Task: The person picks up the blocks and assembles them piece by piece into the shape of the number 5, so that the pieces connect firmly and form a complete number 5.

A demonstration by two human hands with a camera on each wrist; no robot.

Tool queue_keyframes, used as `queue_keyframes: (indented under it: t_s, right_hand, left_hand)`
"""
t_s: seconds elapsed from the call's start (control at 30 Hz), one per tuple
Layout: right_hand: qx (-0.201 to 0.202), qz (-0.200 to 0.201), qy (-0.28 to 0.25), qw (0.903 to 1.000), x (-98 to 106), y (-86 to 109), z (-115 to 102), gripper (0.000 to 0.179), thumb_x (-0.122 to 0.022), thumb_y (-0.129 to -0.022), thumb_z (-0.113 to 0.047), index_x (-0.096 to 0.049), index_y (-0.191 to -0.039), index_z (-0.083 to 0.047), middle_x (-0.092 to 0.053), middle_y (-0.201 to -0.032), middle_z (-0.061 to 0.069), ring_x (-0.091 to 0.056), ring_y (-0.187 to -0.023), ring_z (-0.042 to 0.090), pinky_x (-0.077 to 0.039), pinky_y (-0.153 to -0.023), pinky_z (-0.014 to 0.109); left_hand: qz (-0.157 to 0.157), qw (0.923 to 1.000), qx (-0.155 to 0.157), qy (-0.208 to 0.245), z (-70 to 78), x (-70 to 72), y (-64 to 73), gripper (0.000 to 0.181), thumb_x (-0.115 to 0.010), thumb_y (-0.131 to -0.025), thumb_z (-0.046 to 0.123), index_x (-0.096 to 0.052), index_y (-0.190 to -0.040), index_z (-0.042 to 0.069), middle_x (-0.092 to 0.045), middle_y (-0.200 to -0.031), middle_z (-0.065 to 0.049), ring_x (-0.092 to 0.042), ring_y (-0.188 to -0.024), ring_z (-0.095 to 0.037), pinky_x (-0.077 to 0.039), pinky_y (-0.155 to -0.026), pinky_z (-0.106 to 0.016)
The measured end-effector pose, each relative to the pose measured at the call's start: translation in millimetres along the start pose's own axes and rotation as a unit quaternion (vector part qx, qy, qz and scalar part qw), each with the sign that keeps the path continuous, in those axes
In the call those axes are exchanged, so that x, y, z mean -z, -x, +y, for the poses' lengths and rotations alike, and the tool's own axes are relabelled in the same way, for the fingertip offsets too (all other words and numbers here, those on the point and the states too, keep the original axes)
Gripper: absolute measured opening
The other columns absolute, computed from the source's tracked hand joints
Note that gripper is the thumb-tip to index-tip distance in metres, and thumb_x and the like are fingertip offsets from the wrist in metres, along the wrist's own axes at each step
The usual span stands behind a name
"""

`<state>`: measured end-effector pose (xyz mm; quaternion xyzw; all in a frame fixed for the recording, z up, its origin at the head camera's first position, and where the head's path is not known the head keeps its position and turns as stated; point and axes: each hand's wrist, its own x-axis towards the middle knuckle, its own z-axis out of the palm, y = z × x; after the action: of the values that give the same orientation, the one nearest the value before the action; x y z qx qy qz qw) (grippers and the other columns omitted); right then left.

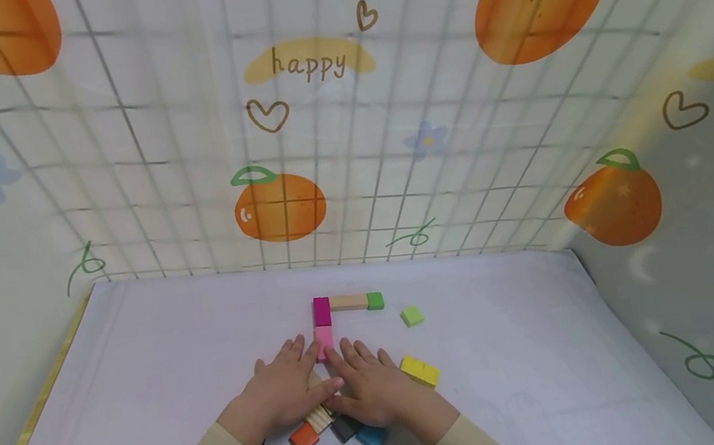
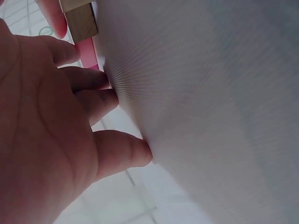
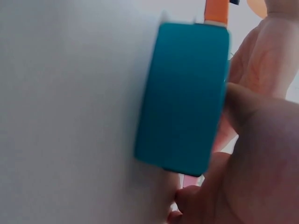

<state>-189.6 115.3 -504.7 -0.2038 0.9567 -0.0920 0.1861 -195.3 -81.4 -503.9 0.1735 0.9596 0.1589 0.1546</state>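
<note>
Block, pink, between left hand and right hand; each grip relaxed, fingers extended.

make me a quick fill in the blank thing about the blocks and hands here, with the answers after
1. The tan block lies between the magenta block and the ____ block.
2. At the magenta block's end nearest the person lies the ____ block.
3. Beside the right hand, on the side away from the left hand, lies the ____ block.
4. The teal block looms large in the ____ wrist view.

Missing words: green; pink; yellow; right
</note>
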Motion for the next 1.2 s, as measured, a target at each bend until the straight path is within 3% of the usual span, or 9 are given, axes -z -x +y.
queue_keyframes:
  t_s: [1.2]
  right_hand:
    - [0.003,0.005,-0.004,1.0,-1.9,-1.2,3.0,0.089,-0.04,-0.091,-0.079,-0.013,-0.163,-0.032,-0.013,-0.171,0.002,-0.011,-0.158,0.031,-0.015,-0.121,0.067]
  left_hand:
    - [-0.004,1.0,-0.003,-0.005,0.3,1.6,0.2,0.096,-0.035,-0.089,0.084,-0.026,-0.161,0.021,-0.026,-0.167,-0.01,-0.023,-0.155,-0.034,-0.026,-0.11,-0.077]
